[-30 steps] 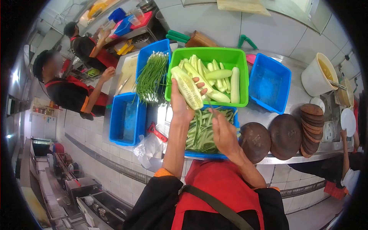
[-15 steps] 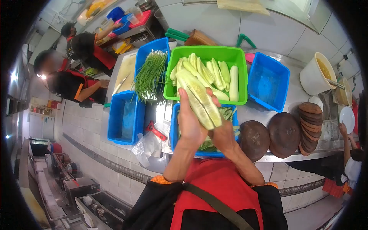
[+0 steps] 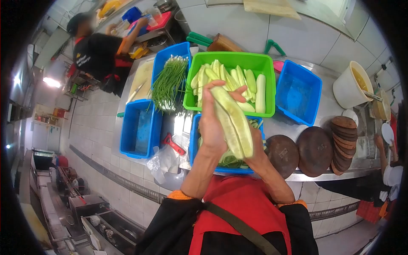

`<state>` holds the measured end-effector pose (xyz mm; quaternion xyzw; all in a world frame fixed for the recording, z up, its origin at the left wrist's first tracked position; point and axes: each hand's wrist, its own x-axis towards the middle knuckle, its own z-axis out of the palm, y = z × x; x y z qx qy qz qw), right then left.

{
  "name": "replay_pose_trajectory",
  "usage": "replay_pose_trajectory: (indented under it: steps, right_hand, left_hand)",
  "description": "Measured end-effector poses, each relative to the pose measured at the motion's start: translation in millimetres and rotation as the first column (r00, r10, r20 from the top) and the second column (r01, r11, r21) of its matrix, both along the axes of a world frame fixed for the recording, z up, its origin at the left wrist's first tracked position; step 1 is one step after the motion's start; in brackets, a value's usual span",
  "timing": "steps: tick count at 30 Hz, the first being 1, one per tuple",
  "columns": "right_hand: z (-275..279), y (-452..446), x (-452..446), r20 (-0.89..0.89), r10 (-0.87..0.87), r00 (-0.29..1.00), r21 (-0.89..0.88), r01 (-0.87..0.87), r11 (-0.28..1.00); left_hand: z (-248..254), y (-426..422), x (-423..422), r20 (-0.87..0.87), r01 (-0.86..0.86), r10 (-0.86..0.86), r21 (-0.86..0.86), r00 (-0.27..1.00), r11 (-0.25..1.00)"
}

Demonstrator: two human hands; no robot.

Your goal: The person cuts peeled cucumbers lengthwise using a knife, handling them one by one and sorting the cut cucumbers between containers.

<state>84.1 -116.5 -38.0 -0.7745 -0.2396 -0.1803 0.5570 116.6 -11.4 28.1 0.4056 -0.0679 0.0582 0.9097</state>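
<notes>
A peeled cucumber [image 3: 231, 121], slit lengthwise so its pale, seedy inside shows, is held upright in both hands over a blue tub [image 3: 193, 146] of green peelings. My left hand [image 3: 211, 127] wraps its left side, fingers curled round the upper part. Around the lower right side closes my right hand [image 3: 256, 146], its fingers partly hidden behind the cucumber. Just beyond stands a green tub [image 3: 229, 56] with several peeled cucumbers [image 3: 259, 93]. A red-handled peeler [image 3: 174, 144] lies left of the peelings tub, beside a crumpled plastic bag [image 3: 165, 163].
Spring onions [image 3: 169, 83] fill a blue tub at the left, near a knife [image 3: 137, 91] on a cutting board. Other blue tubs [image 3: 140, 129] stand left and right. Dark round boards [image 3: 314, 148] line the right edge. A co-worker [image 3: 95, 55] stands at the far left.
Both hands have drawn the cucumber slightly down and nearer my body, turning it more upright. One co-worker at the left has left view; another person's hands with a plate shifted at the right.
</notes>
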Motion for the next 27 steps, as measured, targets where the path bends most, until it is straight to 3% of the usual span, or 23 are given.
replay_pose_trajectory:
  steps: [3,5,7,8,9,10,12,15,16,17,19,20,21,22,23,24,25,26,27]
  right_hand:
    - [2,-1,6,-0.156,0.044,0.987,0.039,-0.038,0.999]
    - [7,0,7,-0.028,-0.101,0.995,-0.125,0.097,0.987]
    - [1,-2,15,0.043,-0.134,0.99,-0.149,0.139,0.979]
    - [-4,-4,20,0.092,-0.202,0.975,-0.239,0.218,0.946]
    - [-10,-5,25,0.144,-0.267,0.953,-0.32,0.3,0.899]
    - [-15,-5,30,0.177,-0.299,0.938,-0.366,0.344,0.865]
    - [-22,-8,35,0.193,-0.321,0.927,-0.38,0.372,0.847]
    - [-32,-13,51,0.249,-0.349,0.904,-0.377,0.422,0.824]
    - [-46,-16,62,0.3,-0.411,0.861,-0.399,0.504,0.766]
    - [-59,-21,73,0.349,-0.468,0.812,-0.416,0.582,0.699]
    - [-69,-46,107,0.197,-0.613,0.765,-0.347,0.639,0.686]
    - [-68,-60,113,0.199,-0.618,0.76,-0.34,0.645,0.684]
    - [-65,-72,120,0.094,-0.587,0.804,-0.237,0.591,0.771]
    - [-63,-79,122,-0.009,-0.536,0.844,-0.125,0.53,0.838]
    - [-64,-81,120,-0.009,-0.539,0.842,-0.126,0.534,0.836]
    - [-65,-83,115,-0.159,-0.492,0.856,-0.121,0.477,0.87]
    - [-67,-84,111,-0.306,-0.431,0.849,-0.105,0.42,0.901]
    - [-79,-84,110,-0.305,-0.432,0.849,-0.104,0.421,0.901]
    - [-100,-81,112,-0.251,-0.465,0.849,-0.052,0.468,0.882]
  left_hand:
    - [-6,-6,-7,-0.032,0.032,-0.03,0.074,0.999,0.997]
    - [-1,-7,-9,-0.23,-0.005,0.03,0.108,0.973,0.994]
    - [-12,-9,-17,-0.194,-0.019,0.03,0.057,0.981,0.998]
    - [-19,-10,-23,-0.117,-0.076,0.124,0.347,0.985,0.935]
    - [-21,-11,-26,-0.014,-0.143,0.19,0.602,0.982,0.786]
    - [-22,-12,-26,-0.015,-0.135,0.18,0.605,0.983,0.785]
    - [-25,-16,-29,0.07,-0.139,0.137,0.784,0.988,0.605]
    - [-43,-24,-27,0.082,-0.16,0.152,0.76,0.985,0.63]
    - [-49,-24,-28,-0.025,-0.048,0.099,0.744,0.995,0.666]
    - [-52,-28,-35,-0.023,-0.045,0.093,0.745,0.995,0.666]
    - [-56,-37,-54,-0.259,0.187,-0.008,0.677,0.966,0.712]
    - [-68,-37,-57,-0.289,0.245,-0.055,0.677,0.956,0.694]
    - [-80,-32,-46,-0.281,0.243,-0.06,0.684,0.958,0.688]
    - [-89,-27,-31,-0.277,0.231,-0.014,0.771,0.961,0.594]
    - [-98,-24,-16,-0.27,0.22,0.031,0.841,0.962,0.494]
    - [-96,-23,8,-0.246,0.183,0.071,0.857,0.967,0.483]
    - [-89,-18,37,-0.349,0.288,0.042,0.829,0.936,0.48]
    - [-83,-15,64,-0.448,0.387,0.017,0.792,0.894,0.472]
    - [-108,-13,92,-0.221,0.179,0.098,0.93,0.97,0.322]
